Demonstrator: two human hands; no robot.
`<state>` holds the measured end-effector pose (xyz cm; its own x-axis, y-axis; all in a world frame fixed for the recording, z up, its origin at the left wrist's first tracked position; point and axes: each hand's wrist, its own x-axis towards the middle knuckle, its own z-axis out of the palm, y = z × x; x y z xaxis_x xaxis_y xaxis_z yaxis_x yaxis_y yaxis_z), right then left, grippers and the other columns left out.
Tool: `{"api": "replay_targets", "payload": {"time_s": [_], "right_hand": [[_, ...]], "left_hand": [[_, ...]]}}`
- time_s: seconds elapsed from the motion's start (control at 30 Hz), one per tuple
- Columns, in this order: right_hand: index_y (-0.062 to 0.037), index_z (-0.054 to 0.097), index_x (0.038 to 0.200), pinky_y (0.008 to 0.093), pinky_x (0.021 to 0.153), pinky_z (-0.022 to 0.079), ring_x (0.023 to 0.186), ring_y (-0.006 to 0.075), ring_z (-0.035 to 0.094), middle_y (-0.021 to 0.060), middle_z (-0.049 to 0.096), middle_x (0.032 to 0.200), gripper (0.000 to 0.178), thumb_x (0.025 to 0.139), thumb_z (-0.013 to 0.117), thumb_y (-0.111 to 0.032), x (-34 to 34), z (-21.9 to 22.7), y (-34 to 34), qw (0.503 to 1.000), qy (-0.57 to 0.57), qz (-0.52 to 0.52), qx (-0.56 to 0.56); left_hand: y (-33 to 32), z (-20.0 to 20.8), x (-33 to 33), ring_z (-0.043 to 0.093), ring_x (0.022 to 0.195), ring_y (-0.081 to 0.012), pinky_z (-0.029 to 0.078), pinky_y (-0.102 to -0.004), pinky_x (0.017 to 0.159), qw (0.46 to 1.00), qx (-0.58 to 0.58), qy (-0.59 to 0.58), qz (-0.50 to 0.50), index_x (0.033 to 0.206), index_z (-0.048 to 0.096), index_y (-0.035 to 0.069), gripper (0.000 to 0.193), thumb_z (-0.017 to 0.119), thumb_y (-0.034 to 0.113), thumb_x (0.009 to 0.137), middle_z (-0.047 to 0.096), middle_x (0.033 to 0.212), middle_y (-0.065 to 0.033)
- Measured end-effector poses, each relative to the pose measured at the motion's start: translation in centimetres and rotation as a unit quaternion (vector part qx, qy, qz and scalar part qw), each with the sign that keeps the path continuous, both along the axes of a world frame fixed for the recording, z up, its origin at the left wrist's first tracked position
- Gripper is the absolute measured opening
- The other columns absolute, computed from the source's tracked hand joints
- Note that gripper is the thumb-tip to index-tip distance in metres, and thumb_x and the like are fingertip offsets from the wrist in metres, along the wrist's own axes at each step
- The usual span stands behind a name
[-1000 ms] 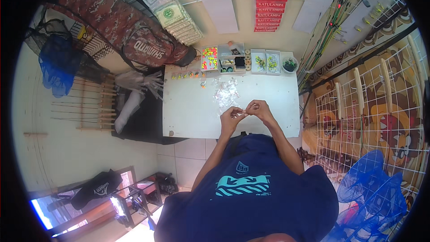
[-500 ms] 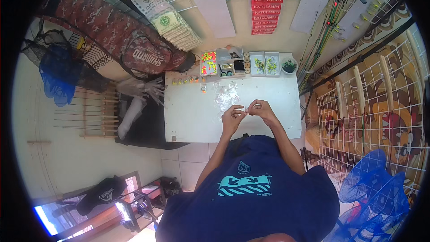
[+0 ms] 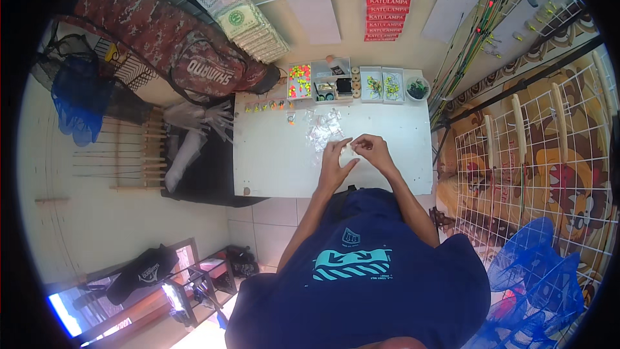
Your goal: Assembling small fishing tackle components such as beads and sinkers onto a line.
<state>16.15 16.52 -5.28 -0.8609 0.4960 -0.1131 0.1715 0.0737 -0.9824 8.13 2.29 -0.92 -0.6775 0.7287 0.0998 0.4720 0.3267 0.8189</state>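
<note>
Both of my hands are over the near half of the white table, fingertips close together. My right hand is closed in a pinch at a small pale thing, too tiny to make out. On its other side is my left hand, thumb spread away from the forefinger, whose tip comes close to my right fingers. Just beyond my left hand lies a loose heap of small clear plastic packets. A single small orange-and-white piece lies left of the heap, below a row of small colourful lures.
Along the back of the white table stand a tray of bright beads, a divided box, white trays of yellow-green pieces and a round tub. Rods lean at the right. A camouflage bag hangs left.
My left thumb has opened away from the forefinger, where both hands were pinching close together before. My right hand has shifted slightly left and up. The whole view has tilted a little.
</note>
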Motion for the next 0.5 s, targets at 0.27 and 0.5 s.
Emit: {"api": "replay_targets", "payload": {"time_s": [0.27,0.5], "right_hand": [[0.0029,0.064,0.093,0.0274,0.078,0.051,0.080,0.0113,0.059,0.0067,0.064,0.090,0.014,0.088,0.064,-0.011,0.5,1.3,0.3,0.963,0.028,0.053,-0.264],[-0.0013,0.063,0.095,0.0241,0.069,0.047,0.074,0.0084,0.059,0.0036,0.066,0.083,0.015,0.083,0.068,-0.009,0.6,1.9,-0.1,0.990,0.001,0.001,-0.144]], "left_hand": [[-0.2,1.3,-2.1,0.058,0.099,-0.0268,0.041,-0.0384,0.089,0.989,0.019,0.118,-0.088,0.106,0.066,0.007,0.037,0.076,0.020,0.072,0.065,0.100,-0.0080],[-0.3,2.0,-1.7,0.059,0.094,-0.0262,0.040,-0.0371,0.086,0.995,0.021,0.076,-0.061,0.100,0.069,0.007,0.033,0.077,0.021,0.072,0.065,0.096,-0.0073]]}}
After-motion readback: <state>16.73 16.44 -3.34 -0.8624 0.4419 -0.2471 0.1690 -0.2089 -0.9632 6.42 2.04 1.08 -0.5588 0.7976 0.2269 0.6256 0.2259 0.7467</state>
